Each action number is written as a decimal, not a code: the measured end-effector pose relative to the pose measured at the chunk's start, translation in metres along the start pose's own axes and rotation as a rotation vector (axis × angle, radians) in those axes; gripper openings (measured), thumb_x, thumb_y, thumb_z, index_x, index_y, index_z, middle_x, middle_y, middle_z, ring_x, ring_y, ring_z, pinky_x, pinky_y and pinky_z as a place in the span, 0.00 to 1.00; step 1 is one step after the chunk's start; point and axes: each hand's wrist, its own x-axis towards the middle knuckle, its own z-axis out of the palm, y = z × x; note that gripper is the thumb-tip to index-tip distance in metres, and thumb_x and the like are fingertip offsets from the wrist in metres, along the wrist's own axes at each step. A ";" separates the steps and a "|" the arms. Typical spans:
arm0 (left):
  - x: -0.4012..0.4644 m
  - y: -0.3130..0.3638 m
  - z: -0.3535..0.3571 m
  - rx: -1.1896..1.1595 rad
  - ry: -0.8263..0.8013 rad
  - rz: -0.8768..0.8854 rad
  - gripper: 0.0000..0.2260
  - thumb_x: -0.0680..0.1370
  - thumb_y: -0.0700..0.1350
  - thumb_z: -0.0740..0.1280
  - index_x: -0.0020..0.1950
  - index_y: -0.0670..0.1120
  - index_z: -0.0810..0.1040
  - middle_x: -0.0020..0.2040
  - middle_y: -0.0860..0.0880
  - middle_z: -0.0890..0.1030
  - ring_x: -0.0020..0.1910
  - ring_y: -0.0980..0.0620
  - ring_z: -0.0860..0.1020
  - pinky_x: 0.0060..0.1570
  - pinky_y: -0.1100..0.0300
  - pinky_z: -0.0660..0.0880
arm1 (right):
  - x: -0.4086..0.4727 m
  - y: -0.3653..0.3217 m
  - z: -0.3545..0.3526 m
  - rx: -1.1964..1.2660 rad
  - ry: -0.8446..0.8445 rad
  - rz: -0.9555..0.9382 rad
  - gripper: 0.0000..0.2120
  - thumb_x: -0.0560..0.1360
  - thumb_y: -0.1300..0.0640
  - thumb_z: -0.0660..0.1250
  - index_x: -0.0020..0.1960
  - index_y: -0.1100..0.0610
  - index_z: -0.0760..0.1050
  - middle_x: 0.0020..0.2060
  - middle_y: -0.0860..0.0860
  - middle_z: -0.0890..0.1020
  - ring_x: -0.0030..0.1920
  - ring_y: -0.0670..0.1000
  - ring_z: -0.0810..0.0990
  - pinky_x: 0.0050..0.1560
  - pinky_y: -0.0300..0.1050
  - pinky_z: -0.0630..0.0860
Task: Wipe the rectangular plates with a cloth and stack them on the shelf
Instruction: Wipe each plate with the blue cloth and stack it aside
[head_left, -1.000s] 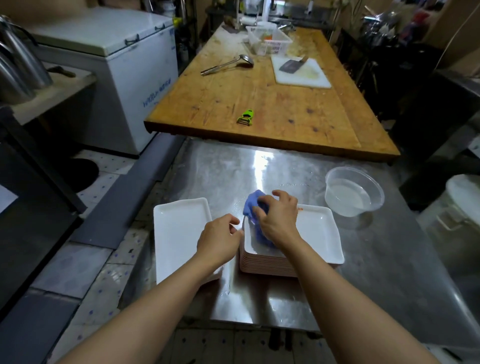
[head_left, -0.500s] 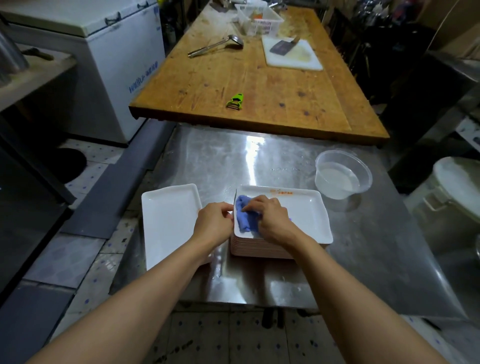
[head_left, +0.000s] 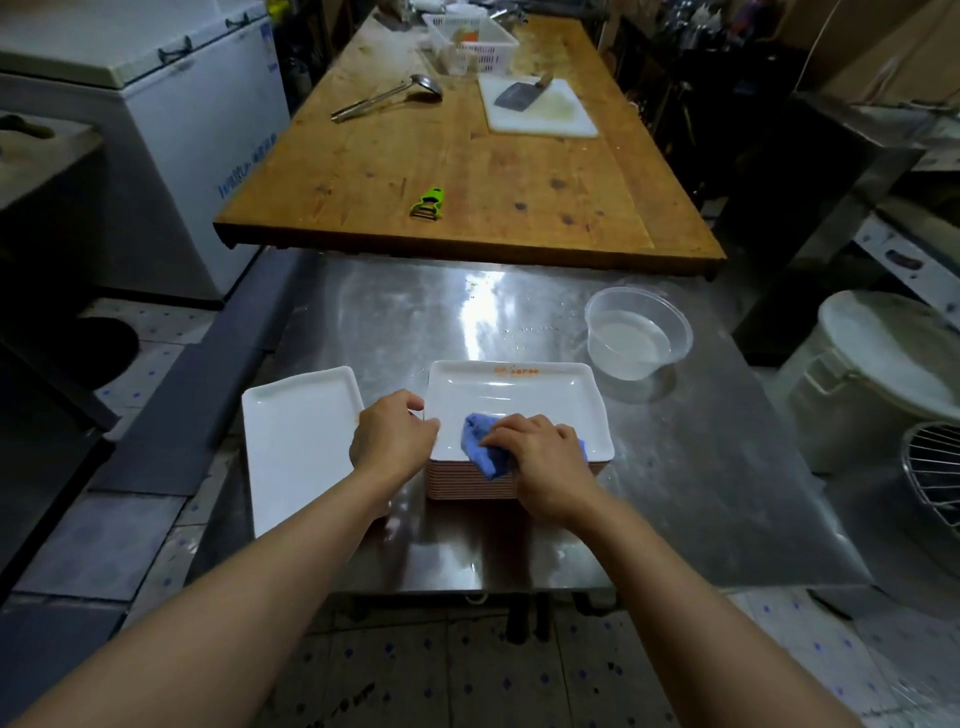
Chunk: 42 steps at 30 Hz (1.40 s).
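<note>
Blue cloth (head_left: 482, 451) is bunched under curled right hand (head_left: 540, 457) fingers on top plate (head_left: 514, 400); plate's left rim is gripped by left hand (head_left: 392, 439).

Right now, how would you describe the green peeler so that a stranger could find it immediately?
Find the long wooden table beyond the steel counter. Near its front edge, a little left of centre, lies the green peeler, alone on bare wood. It is the only bright green item there; the ladle and cutting board lie farther back.
</note>
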 end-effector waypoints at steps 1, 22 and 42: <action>-0.001 0.001 0.001 0.030 -0.005 0.002 0.14 0.73 0.48 0.69 0.58 0.49 0.76 0.50 0.50 0.81 0.53 0.47 0.77 0.48 0.56 0.74 | -0.006 0.007 -0.002 -0.015 0.019 0.034 0.20 0.71 0.64 0.62 0.60 0.47 0.74 0.61 0.45 0.73 0.61 0.50 0.68 0.53 0.45 0.57; 0.003 0.003 0.008 0.065 -0.110 0.123 0.16 0.72 0.42 0.69 0.54 0.46 0.65 0.36 0.49 0.74 0.38 0.47 0.74 0.36 0.57 0.66 | 0.079 -0.006 0.017 -0.005 0.127 -0.057 0.24 0.76 0.61 0.62 0.71 0.56 0.66 0.70 0.52 0.65 0.64 0.58 0.64 0.62 0.47 0.65; 0.005 0.000 0.011 0.100 -0.089 0.040 0.16 0.72 0.40 0.65 0.55 0.49 0.63 0.36 0.48 0.76 0.35 0.51 0.73 0.30 0.58 0.63 | 0.030 0.084 -0.017 -0.156 0.263 0.185 0.05 0.74 0.60 0.65 0.46 0.56 0.79 0.50 0.52 0.79 0.46 0.58 0.72 0.44 0.46 0.63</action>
